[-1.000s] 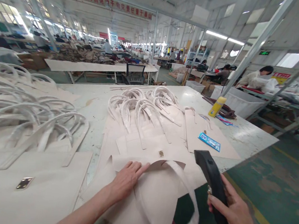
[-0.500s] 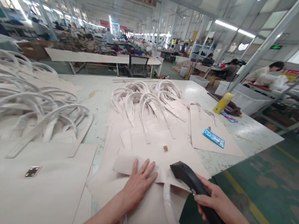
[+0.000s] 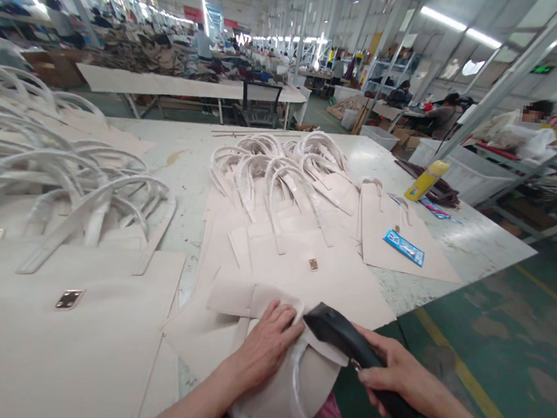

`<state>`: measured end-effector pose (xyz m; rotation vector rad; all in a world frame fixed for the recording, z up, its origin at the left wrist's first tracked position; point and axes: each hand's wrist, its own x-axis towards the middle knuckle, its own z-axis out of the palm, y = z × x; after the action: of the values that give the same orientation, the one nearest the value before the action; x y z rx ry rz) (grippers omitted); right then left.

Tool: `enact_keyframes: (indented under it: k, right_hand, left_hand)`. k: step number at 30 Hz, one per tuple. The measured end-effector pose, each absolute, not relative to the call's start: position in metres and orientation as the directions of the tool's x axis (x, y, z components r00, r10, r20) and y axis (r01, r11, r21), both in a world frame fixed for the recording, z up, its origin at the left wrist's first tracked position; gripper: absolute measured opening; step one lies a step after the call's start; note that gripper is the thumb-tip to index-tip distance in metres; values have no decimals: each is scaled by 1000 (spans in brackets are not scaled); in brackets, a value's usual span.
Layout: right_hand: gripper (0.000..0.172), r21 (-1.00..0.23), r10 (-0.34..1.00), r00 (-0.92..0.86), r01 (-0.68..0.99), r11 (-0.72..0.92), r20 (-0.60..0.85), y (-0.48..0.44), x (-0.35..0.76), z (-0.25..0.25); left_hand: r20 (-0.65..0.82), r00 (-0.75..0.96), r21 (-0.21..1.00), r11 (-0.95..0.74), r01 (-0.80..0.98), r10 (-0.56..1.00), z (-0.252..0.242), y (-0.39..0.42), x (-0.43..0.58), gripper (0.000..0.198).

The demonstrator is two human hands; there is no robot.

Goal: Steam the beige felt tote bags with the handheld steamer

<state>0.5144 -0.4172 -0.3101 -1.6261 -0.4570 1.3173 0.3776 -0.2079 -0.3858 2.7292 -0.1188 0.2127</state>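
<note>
My right hand (image 3: 397,377) is wrapped round a black curved power tool (image 3: 345,334) with a wedge-shaped head and a metal collar at the rear. The tool's tip is at the folded edge of a beige bag panel (image 3: 231,297), close to my left fingers. My left hand (image 3: 271,339) has its fingers bent and drawn together on that panel, pinching it by the fold. Below, a plastic-wrapped handle (image 3: 296,385) hangs over the table's front edge above my lap. Underneath lies a stack of beige panels, the top one bearing a small metal plate (image 3: 313,264).
On the left, more beige panels (image 3: 110,317) with wrapped handles (image 3: 76,172) are piled. Wrapped handles (image 3: 282,176) also stand up behind the middle stack. A blue packet (image 3: 405,247) lies on panels to the right, near a yellow bottle (image 3: 426,180). Other people work in the background.
My left hand has gone from lying flat to bent fingers and moved slightly right. The panel's edge is bunched up, and the tool tip has moved left towards my fingers. The view has tilted down.
</note>
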Motion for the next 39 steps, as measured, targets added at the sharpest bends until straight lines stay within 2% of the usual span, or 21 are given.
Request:
enact_keyframes:
  k: [4, 7, 10, 14, 18, 22, 27, 29, 32, 34, 36, 39]
  right_hand:
    - [73, -901, 753, 495, -220, -375, -434, -409, 516, -316]
    - [74, -910, 738, 538, -167, -380, -407, -409, 517, -307]
    - [76, -888, 757, 470, -163, -431, -454, -402, 515, -291]
    - [75, -874, 825, 301, -60, -483, -477, -367, 507, -273]
    - [69, -842, 855, 93, 144, -519, -511, -322, 497, -269]
    - [62, -838, 874, 32, 270, -475, -485, -286, 489, -282]
    - [65, -901, 936, 230, 285, -328, -267, -270, 483, -286]
    - [68, -899, 922, 241, 248, -361, -304, -279, 483, -282]
    - [71, -851, 871, 192, 198, -486, -453, -294, 486, -282]
    - [72, -849, 863, 174, 171, -501, -474, -295, 488, -287]
    - [71, -877, 887, 175, 155, -454, -428, -288, 487, -294]
    - [68, -919, 941, 206, 239, -313, -267, -270, 481, -299]
  left_hand:
    - [156, 987, 352, -931, -91, -38, -394, -202, 376, 44]
    - [119, 993, 298, -953, -62, -27, -399, -204, 376, 41]
    - [100, 994, 262, -963, -61, -36, -401, -214, 372, 45]
    - [141, 990, 298, -954, -38, 5, -404, -229, 367, 53]
    - [121, 993, 387, -921, -35, 13, -412, -233, 362, 45]
    - [164, 986, 422, -903, -82, -13, -418, -232, 361, 34]
    - [192, 981, 415, -907, -64, 19, -410, -229, 359, 39]
    - [197, 980, 423, -904, -60, 27, -403, -228, 358, 43]
    - [205, 979, 426, -902, -68, 23, -396, -227, 357, 44]
    - [196, 980, 424, -904, -60, 27, -394, -226, 357, 44]
    - [183, 983, 415, -909, -46, 34, -394, -226, 357, 43]
    - [139, 990, 395, -918, -30, 27, -398, -228, 357, 44]
